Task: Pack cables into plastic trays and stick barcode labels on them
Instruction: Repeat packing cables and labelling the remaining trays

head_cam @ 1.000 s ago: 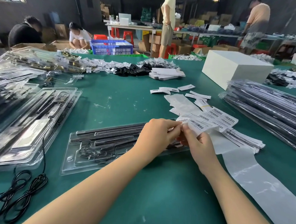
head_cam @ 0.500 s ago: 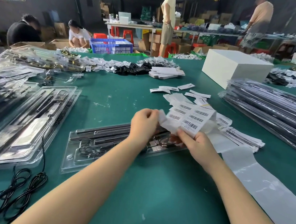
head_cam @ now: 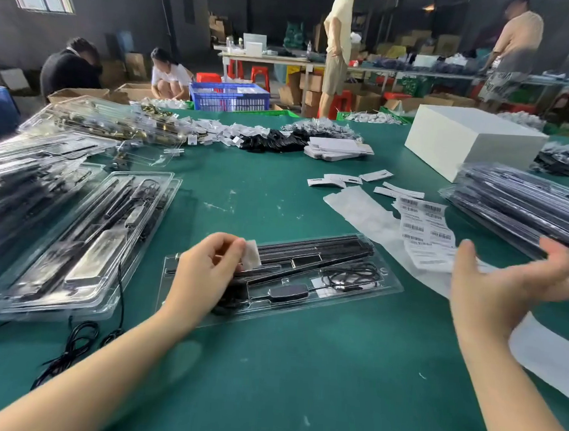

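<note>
A: At the near edge of the green table, which tray is being worked?

B: The clear plastic tray lying across the middle of that edge, already filled with black rods and a coiled cable. It lies flat and lid-up, probably so its top can take a sticker.

A: And the hands?

B: The left hand hovers over the tray's left half, thumb and fingertips pinching a small white label, held by one edge, I'd judge, to keep the adhesive free. The right hand is spread wide, fingers straight, holding nothing, above the backing paper toward the right edge.

A: Where's the rest of the labels?

B: The barcode sheet lies on the table just beyond the right hand, within easy reach for the next peel.

A: Other trays?

B: A pile of packed trays sits along the left edge, another stack along the right; loose black cables trail at the near left corner. Whether either pile is labelled, I cannot tell.
</note>
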`<state>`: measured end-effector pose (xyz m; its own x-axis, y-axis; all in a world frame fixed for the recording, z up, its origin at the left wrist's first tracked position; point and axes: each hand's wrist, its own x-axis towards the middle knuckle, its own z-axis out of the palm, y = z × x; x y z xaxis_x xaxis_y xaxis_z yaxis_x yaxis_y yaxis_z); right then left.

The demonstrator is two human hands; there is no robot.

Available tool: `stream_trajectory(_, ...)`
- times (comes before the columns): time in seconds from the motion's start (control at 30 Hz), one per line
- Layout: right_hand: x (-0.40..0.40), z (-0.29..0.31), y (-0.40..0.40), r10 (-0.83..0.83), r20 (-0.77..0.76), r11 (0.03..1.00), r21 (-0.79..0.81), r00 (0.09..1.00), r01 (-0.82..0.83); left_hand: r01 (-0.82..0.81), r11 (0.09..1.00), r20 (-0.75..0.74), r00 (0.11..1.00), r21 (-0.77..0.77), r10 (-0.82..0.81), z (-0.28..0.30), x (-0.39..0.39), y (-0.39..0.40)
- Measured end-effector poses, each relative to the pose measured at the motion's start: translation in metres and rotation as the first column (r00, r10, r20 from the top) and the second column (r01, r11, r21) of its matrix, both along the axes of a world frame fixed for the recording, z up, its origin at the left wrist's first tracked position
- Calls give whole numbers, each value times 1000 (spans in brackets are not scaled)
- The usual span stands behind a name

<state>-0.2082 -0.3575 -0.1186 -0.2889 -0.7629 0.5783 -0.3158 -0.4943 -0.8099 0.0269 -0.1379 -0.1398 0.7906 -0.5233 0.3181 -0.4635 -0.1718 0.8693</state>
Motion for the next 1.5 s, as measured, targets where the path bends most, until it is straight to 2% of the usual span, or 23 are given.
stream_trajectory(0.07,7,-5,12,-127,-348,974,-222,929,50,26,996,179,983,84,-41,-8,-2,3)
stream_trajectory(0.1,13,-9,19,-108,-495,973,-229,862,-9,29,990,240,969,135,-61,-11,-2,3)
stream_trajectory(0.17,28,-19,32,160,-748,961,-31,644,-274,14,976,337,937,217,-89,-13,-1,1)
stream_trajectory(0.2,35,-24,36,321,-830,915,148,456,-375,4,971,374,923,239,-96,-14,1,1)
stream_trajectory(0.23,40,-28,39,439,-858,860,317,265,-399,-9,967,404,909,254,-98,-13,4,2)
stream_trajectory(0.27,44,-33,39,495,-858,825,416,134,-382,-18,966,423,901,259,-96,-13,7,3)
stream_trajectory(0.3,46,-35,37,510,-858,813,458,60,-361,-23,969,430,899,247,-88,-12,9,3)
stream_trajectory(0.43,51,-22,32,519,-854,809,474,43,-348,-54,943,499,858,327,-124,-12,8,-2)
stream_trajectory(0.53,62,0,35,431,-901,865,428,-49,-262,-14,950,459,878,311,-137,-13,7,-3)
stream_trajectory(0.57,68,5,40,375,-926,884,373,-48,-283,11,963,436,891,268,-131,-12,7,-2)
stream_trajectory(0.6,76,8,48,373,-928,870,341,21,-357,30,977,427,896,212,-121,-12,7,0)
stream_trajectory(0.63,85,10,58,445,-883,822,337,148,-460,44,988,427,898,148,-104,-12,5,1)
stream_trajectory(0.67,93,12,73,574,-771,750,362,274,-553,53,995,431,898,80,-82,-13,3,2)
stream_trajectory(0.7,102,12,86,701,-620,672,409,351,-618,56,998,432,900,14,-57,-12,2,3)
stream_trajectory(0.77,119,13,109,860,-300,511,535,414,-673,54,994,424,906,-97,-7,-11,2,3)
stream_trajectory(0.87,139,16,130,841,138,310,669,523,-675,47,983,444,895,-179,38,-11,4,3)
stream_trajectory(0.93,148,19,134,759,290,243,704,583,-667,33,983,454,889,-181,54,-13,5,3)
stream_trajectory(1.03,154,20,135,725,346,220,703,595,-676,-5,986,500,862,-167,89,-15,6,1)
stream_trajectory(1.1,156,21,134,715,346,224,710,608,-668,-28,983,597,791,-179,131,-15,8,0)
stream_trajectory(1.27,153,24,126,765,271,186,776,584,-603,-126,972,846,478,-200,236,-13,13,0)
stream_trajectory(1.4,145,26,115,823,214,149,813,526,-564,-109,966,927,274,-233,255,-5,8,2)
stream_trajectory(1.47,142,22,110,821,211,196,768,530,-610,-122,978,941,275,-171,199,3,3,4)
stream_trajectory(1.5,140,19,105,798,223,260,710,560,-654,-172,982,934,331,-80,134,8,-1,5)
